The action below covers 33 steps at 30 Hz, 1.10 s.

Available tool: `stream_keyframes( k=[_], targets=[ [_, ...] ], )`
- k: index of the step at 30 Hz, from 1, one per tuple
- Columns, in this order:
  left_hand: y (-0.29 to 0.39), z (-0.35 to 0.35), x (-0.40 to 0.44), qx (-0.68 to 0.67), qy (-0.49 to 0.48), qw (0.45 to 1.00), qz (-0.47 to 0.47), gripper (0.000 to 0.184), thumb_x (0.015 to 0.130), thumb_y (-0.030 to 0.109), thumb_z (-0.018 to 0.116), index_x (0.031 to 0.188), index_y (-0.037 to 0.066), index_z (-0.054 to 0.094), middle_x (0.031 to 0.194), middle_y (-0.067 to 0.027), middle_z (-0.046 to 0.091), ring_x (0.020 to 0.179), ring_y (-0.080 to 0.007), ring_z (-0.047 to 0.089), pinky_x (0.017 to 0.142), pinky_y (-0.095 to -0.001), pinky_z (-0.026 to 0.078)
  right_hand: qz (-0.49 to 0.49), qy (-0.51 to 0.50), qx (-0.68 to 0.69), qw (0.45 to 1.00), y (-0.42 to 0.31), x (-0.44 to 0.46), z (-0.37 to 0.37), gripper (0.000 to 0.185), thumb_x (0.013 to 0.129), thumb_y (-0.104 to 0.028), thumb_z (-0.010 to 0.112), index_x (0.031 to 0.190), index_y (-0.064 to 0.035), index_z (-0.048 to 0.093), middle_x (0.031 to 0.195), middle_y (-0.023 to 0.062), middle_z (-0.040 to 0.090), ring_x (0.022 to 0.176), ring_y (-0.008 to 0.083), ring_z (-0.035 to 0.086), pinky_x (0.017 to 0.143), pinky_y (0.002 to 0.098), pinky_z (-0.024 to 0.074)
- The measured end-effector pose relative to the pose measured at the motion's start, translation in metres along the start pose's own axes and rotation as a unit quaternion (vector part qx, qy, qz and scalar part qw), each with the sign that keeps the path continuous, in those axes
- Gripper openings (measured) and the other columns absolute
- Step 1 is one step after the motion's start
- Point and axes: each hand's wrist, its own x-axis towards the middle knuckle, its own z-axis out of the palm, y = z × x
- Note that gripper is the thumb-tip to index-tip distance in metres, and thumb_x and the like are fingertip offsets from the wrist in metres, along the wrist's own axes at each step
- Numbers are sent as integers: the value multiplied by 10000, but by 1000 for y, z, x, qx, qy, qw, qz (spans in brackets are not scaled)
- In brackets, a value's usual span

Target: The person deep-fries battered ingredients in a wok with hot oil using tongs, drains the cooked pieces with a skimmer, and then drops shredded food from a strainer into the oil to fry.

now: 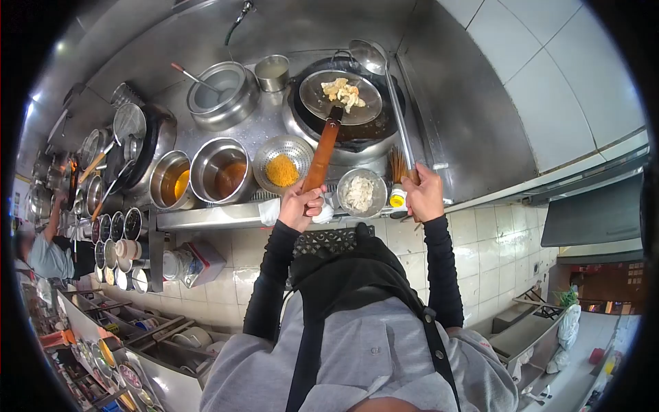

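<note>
My left hand point(301, 206) is closed round the wooden handle of a skimmer point(313, 108), whose round disc is over the dark wok point(295, 110). Pale, golden-edged pieces of food point(343, 93) lie on the disc. My right hand point(423, 193) grips the long handle of a metal ladle point(371, 58); its bowl is at the wok's far edge. Between my hands, a metal bowl point(340, 199) holds white pieces. Next to my right hand are a bundle of thin brown sticks point(397, 165) and a yellow-capped container point(397, 199).
Left of the wok are a perforated bowl point(302, 147) with orange food, two metal pots point(199, 172) point(156, 185) of liquid, and a large pot point(223, 120) with a ladle. A co-worker point(51, 250) stands far left. A metal wall point(460, 103) rises at right.
</note>
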Motion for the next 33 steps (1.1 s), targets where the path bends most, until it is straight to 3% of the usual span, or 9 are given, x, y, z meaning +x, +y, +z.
stream_keyframes(
  k=[3, 5, 8, 11, 17, 21, 25, 28, 33],
  targets=[
    [5, 10, -3, 26, -7, 1000, 15, 327, 936, -51, 533, 1255, -5, 479, 1028, -72, 567, 616, -37, 391, 455, -162, 300, -123, 60, -114, 984, 2, 24, 1, 192, 812, -61, 649, 957, 48, 586, 596, 211, 566, 511, 376, 599, 507, 450, 476],
    [6, 19, -13, 42, -3, 999, 31, 333, 912, -69, 524, 1232, 17, 491, 1013, -54, 567, 604, -43, 391, 456, -181, 294, -145, 102, -126, 976, -11, 27, 3, 229, 797, -62, 639, 987, 58, 596, 683, 282, 587, 690, 480, 613, 624, 501, 479],
    [-8, 16, -26, 34, -9, 998, 50, 398, 912, -69, 529, 1288, 50, 479, 1014, -50, 560, 585, -35, 378, 425, -176, 267, -192, 149, -187, 952, -22, 36, 5, 234, 807, -53, 613, 1004, 72, 597, 707, 293, 603, 729, 494, 615, 657, 509, 481],
    [-15, -6, -12, -7, 4, 1000, 2, 382, 919, -61, 531, 1278, 60, 488, 1010, -51, 558, 578, -34, 357, 427, -169, 258, -151, 86, -177, 969, -6, 42, 7, 211, 801, -55, 616, 968, 71, 592, 694, 284, 608, 717, 489, 618, 656, 507, 482],
    [-10, -5, 0, -5, -13, 1000, 3, 357, 924, -71, 517, 1268, 17, 488, 1024, -57, 556, 585, -22, 355, 435, -150, 254, -127, 104, -165, 973, 13, 21, 14, 154, 790, -64, 628, 880, 53, 588, 685, 271, 608, 709, 477, 623, 657, 501, 482],
    [-16, -13, -4, -9, -8, 1000, -8, 356, 925, -74, 507, 1269, 17, 492, 1010, -64, 579, 588, -19, 368, 445, -151, 277, -150, 110, -189, 964, 11, 13, 4, 222, 788, -66, 631, 956, 77, 600, 689, 291, 598, 699, 486, 620, 626, 498, 484],
    [-10, -21, 8, -20, -7, 1000, -19, 292, 909, -72, 526, 1194, -8, 511, 995, -63, 585, 591, -24, 373, 455, -155, 292, -97, 85, -121, 984, 19, 15, 5, 220, 791, -64, 624, 953, 83, 596, 630, 271, 580, 601, 406, 648, 581, 458, 498],
    [-10, -28, 33, -30, 21, 999, -27, 286, 890, -82, 555, 1161, -3, 511, 987, -70, 587, 601, -35, 382, 468, -165, 301, -73, 47, -101, 991, 11, 14, 10, 165, 809, -55, 610, 919, 67, 594, 553, 199, 568, 468, 293, 620, 472, 414, 483],
    [-15, -44, 54, -51, 26, 997, -53, 310, 875, -96, 563, 1156, 17, 496, 984, -82, 591, 610, -45, 395, 463, -175, 288, -25, -15, -25, 999, 7, 17, 22, 75, 840, -29, 584, 841, 42, 560, 514, 100, 541, 392, 185, 567, 348, 344, 433]
  ],
)
